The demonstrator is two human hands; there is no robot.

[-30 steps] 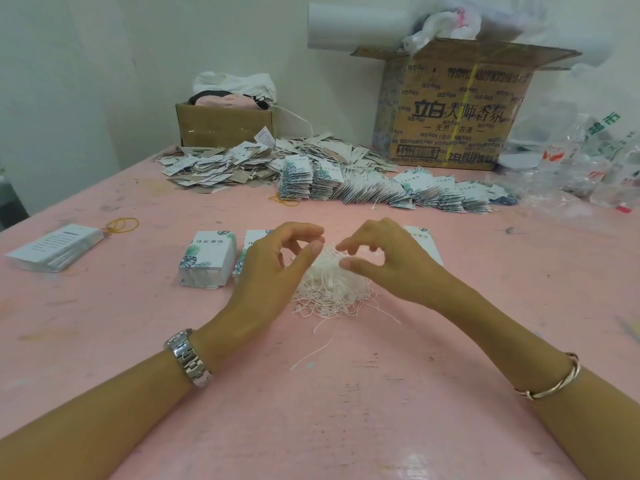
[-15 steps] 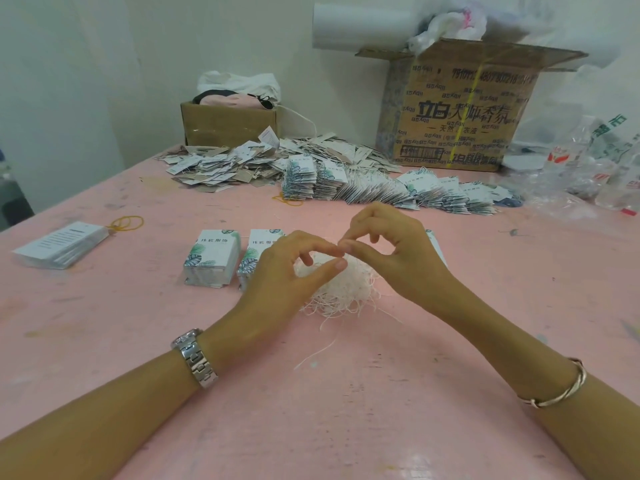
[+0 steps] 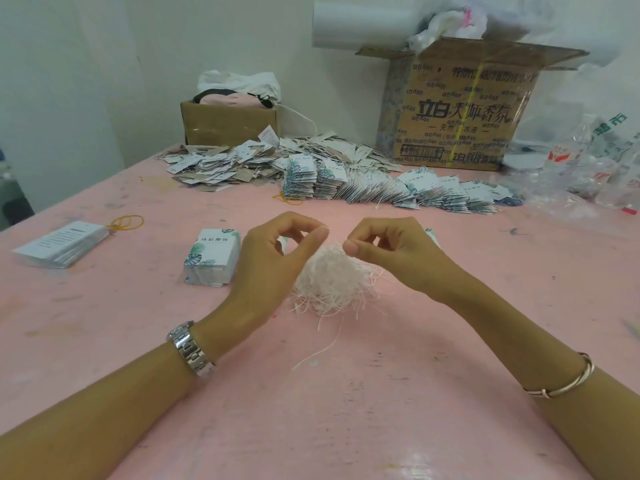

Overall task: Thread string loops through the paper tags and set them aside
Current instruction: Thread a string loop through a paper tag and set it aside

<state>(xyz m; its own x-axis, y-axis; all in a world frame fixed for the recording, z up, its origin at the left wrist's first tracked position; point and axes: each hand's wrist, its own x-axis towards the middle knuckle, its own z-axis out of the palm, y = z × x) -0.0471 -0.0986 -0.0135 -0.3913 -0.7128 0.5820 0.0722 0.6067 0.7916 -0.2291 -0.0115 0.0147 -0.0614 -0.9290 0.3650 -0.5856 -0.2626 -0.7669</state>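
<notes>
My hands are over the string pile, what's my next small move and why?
Probably draw one loop clear of the string pile. The left hand and right hand hover pinched above it, a strand too fine to confirm, no tag held; the tag stack sits beside the left.

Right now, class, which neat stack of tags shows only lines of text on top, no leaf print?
The far-left stack, beside yellow rubber bands. The middle stack and rear rows carry green leaves.
</notes>
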